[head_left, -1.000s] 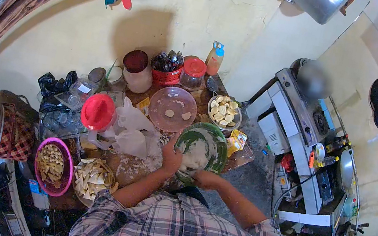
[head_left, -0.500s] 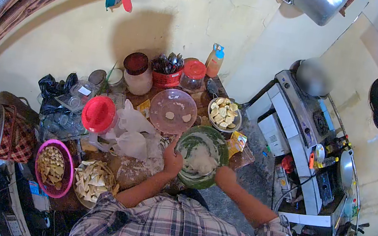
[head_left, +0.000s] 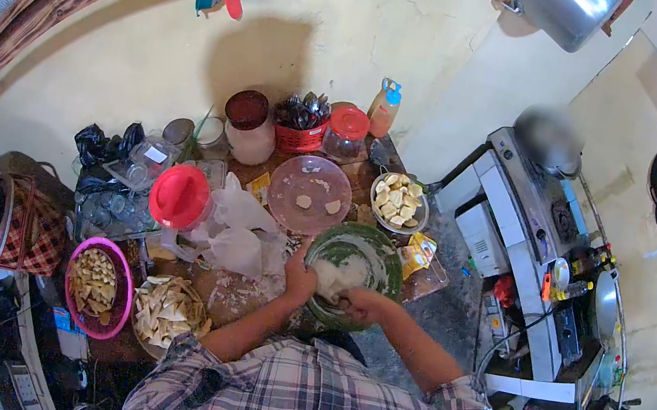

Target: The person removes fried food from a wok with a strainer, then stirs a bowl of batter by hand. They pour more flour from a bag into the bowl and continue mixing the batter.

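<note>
A green bowl (head_left: 385, 258) smeared with white flour or batter sits tilted at the table's front edge. My left hand (head_left: 300, 278) is closed on the bowl's left rim. Inside the bowl, a whitish lump of dough (head_left: 331, 277) lies toward the lower left. My right hand (head_left: 364, 305) reaches over the lower right of the bowl, fingers curled beside the dough; what they hold, if anything, is too small to make out. Just behind the bowl, a translucent pinkish plate (head_left: 312, 181) bears two small pale pieces.
A bowl of pale cut pieces (head_left: 426, 214) stands right of the plate. Left are plastic bags (head_left: 237, 251), a red-lidded container (head_left: 180, 196), a pink basket (head_left: 126, 310) and a basket of white wedges (head_left: 169, 313). Jars (head_left: 249, 140) line the back; a stove (head_left: 523, 185) is right.
My right hand has moved from the bowl's right rim leftward to the dough inside. The dough now lies further left. The whole view has shifted slightly.
</note>
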Demonstrator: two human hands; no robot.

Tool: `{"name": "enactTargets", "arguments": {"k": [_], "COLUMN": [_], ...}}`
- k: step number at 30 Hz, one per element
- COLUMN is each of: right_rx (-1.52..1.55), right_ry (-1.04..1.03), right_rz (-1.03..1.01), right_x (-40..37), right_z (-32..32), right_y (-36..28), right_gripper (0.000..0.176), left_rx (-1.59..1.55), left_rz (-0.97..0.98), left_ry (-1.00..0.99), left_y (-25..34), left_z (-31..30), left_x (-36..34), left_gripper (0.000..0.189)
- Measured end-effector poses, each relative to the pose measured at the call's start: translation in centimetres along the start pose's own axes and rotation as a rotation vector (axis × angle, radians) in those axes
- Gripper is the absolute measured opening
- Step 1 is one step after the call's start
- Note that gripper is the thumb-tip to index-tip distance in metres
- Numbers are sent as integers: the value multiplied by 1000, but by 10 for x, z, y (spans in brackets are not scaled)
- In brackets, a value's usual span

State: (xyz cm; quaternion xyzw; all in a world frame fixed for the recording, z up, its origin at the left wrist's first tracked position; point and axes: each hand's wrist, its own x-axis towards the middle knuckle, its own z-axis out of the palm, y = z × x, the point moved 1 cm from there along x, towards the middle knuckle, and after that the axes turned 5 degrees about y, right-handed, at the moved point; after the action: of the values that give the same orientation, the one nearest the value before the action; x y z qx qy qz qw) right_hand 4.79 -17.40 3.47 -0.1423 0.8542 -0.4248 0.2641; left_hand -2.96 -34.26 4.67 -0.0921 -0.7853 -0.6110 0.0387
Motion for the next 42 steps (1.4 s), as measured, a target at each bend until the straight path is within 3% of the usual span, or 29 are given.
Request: {"name": "enactTargets", "arguments": {"k": [1, 6, 7, 9, 12, 16, 18, 19, 21, 24, 27, 31, 33, 35, 38, 42], "right_rx": [-2, -465, -467, -587, -620, -533, -600, -600, -634, -772, -812, -746, -708, -783, -752, -948], "right_ry": [-7, 398, 401, 499, 687, 601, 357, 359, 97, 187, 364, 503, 507, 355, 217, 221], "right_rz": [-4, 7, 14, 590, 712, 644, 466, 464, 403, 528, 660, 635, 607, 417, 384, 599], "right_x": [-2, -31, -35, -46, -38, -17, -17, -22, -39, -63, -62, -25, -10, -3, -35, -54], "right_z": [-5, -35, -37, -38, -5, 12, 18, 15, 7, -30, -49, -20, 6, 30, 13, -38], "right_y": [3, 21, 13, 1, 13, -16, -30, -33, -32, -31, -23, -10, -3, -1, -40, -29], "right_gripper": [12, 14, 14, 13, 13, 14, 15, 15, 15, 15, 17, 15, 15, 15, 16, 17], "left_rx": [7, -14, 27, 64, -7, 25, 24, 38, 54, 148, -51, 32, 66, 14, -12, 45], "left_rz": [6, -18, -11, -8, 24, 52, 55, 68, 81, -5, 11, 76, 117, 122, 70, 162], "left_ry": [-17, -35, -55, -81, -25, -9, -3, -1, 9, -98, -111, -87, -73, -36, -91, -89], "left_y": [-1, -8, -19, -33, -31, -27, -28, -28, -25, -20, -27, -23, -14, 1, -27, -34], "left_z": [0, 0, 4, 14, 21, 19, 21, 21, 18, 14, 19, 18, 16, 13, 20, 23], "left_x": [1, 2, 2, -5, -10, -13, -12, -12, -12, -10, -10, -9, -10, -12, -11, -7], "left_gripper": [60, 62, 63, 64, 66, 64, 64, 63, 63, 65, 67, 69, 70, 70, 69, 68]}}
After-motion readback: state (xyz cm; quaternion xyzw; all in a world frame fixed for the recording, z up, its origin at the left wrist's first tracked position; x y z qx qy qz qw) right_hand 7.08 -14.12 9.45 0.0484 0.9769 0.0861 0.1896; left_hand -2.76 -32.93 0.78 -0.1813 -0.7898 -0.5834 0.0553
